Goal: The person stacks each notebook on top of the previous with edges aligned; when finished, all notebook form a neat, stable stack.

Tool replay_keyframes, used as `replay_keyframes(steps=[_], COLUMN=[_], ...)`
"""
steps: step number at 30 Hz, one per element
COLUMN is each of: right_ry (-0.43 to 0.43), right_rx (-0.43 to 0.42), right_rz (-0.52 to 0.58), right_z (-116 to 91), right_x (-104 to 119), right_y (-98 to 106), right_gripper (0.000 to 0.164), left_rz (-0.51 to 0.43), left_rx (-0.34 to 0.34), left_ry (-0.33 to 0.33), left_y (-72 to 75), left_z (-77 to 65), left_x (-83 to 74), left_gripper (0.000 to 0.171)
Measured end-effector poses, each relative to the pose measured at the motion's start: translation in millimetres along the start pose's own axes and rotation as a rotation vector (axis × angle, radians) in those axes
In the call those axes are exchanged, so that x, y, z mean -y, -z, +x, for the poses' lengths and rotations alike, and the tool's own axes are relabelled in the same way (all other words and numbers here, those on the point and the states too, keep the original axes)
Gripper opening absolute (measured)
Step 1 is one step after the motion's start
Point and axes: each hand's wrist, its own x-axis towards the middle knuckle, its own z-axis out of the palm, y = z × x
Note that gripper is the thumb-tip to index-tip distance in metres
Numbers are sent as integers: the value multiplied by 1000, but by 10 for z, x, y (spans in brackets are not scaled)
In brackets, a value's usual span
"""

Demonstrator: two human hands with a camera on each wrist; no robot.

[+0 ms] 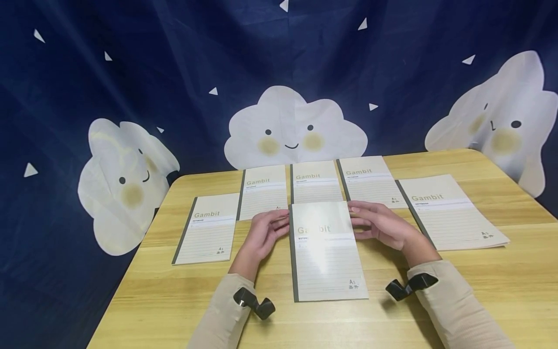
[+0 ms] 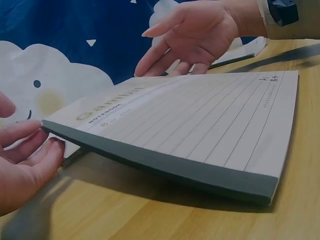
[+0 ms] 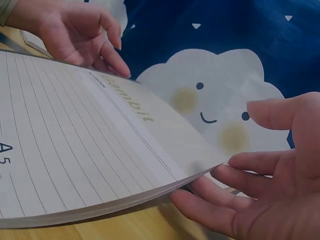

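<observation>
A pale notebook marked Gambit (image 1: pixel 327 271), with a dark spine, lies between both hands, its far end raised off the table in the wrist views. My left hand (image 1: pixel 265 233) touches the far corner on the spine side with its fingertips (image 2: pixel 27 134). On the opposite side my right hand (image 1: pixel 383 225) has relaxed fingers (image 3: pixel 212 200) at and under the far corner. Its thumb (image 3: pixel 272 115) stands away from the cover. The left thumb is likewise apart from the notebook in the right wrist view.
Matching notebooks lie around in an arc: one at left (image 1: pixel 207 237), three along the back, including the back middle one (image 1: pixel 316 186), and one at right (image 1: pixel 453 213). The wooden table (image 1: pixel 144 300) meets a dark blue cloth (image 1: pixel 196 43) with cloud faces.
</observation>
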Motion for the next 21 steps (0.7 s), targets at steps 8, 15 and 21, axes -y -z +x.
replay_keyframes(steps=[8, 15, 21], right_ry=[22, 57, 64], right_rx=[5, -36, -64], right_rz=[53, 71, 53], right_z=[-3, 9, 19], right_x=[-10, -29, -52], right_y=[25, 37, 37], right_gripper=[68, 63, 59], left_rz=[4, -47, -25], left_rx=[43, 64, 58], left_ry=[23, 0, -8], left_y=[29, 30, 21], left_z=[-6, -2, 12], left_x=[-9, -8, 26], left_gripper=[38, 39, 37])
